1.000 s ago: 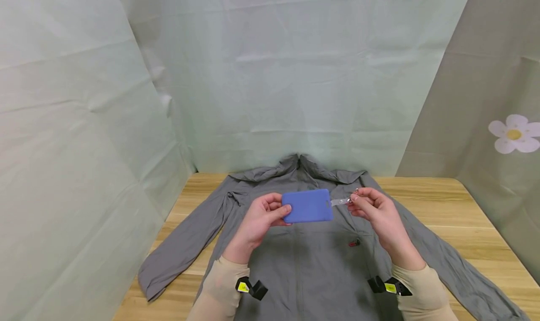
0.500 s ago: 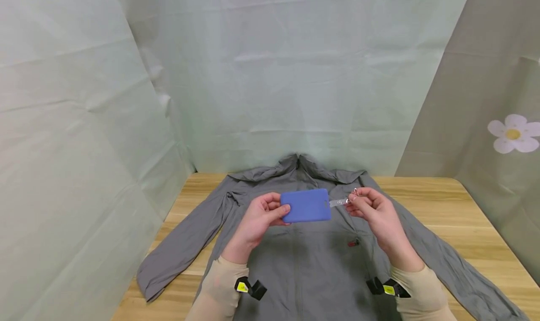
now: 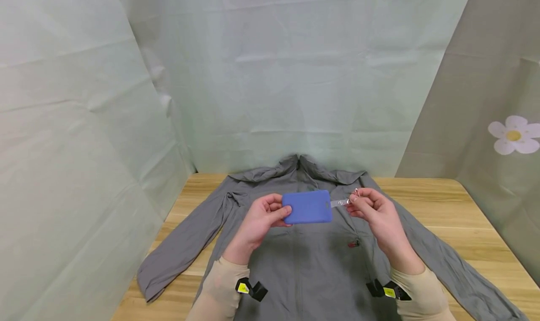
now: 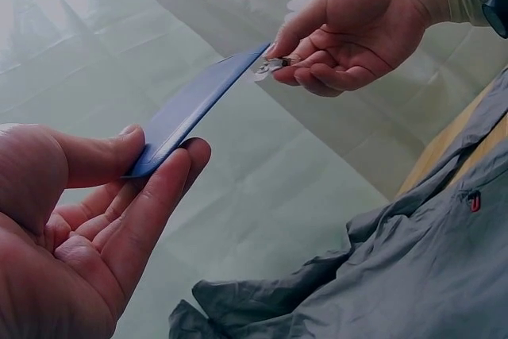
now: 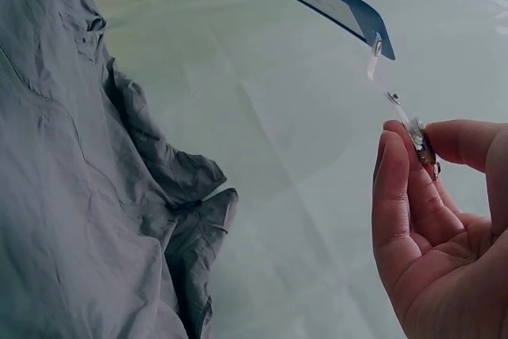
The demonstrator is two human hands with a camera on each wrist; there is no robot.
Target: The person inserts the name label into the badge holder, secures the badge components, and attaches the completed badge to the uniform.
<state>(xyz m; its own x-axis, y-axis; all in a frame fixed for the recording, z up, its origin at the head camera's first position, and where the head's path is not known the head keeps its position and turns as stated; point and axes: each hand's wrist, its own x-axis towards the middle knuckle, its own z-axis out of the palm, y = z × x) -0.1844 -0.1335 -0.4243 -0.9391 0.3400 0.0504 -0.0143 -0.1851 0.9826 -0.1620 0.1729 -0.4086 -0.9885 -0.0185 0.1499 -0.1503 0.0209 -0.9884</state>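
My left hand (image 3: 263,215) pinches one short end of a blue badge holder (image 3: 308,206), thumb on top and fingers beneath. From the slot at its other end runs a clear strap (image 3: 339,203) with a snap. My right hand (image 3: 375,213) pinches the metal clip (image 5: 421,144) at the strap's far end between thumb and fingers. In the right wrist view the badge holder's other face shows a clear window (image 5: 325,1). Both hands hold the badge up above a grey jacket (image 3: 295,265), which lies spread out with its collar at the far side.
A wooden table (image 3: 438,199) lies under the jacket, whose sleeves spread to both sides. A small red and black tag (image 3: 353,243) sits on the jacket's chest. Pale cloth walls (image 3: 295,77) stand behind and at the sides; a printed flower (image 3: 513,135) is on the right one.
Almost nothing differs. Both hands hold the badge holder and its clip in nearly the same place, with only a tiny shift of the view.
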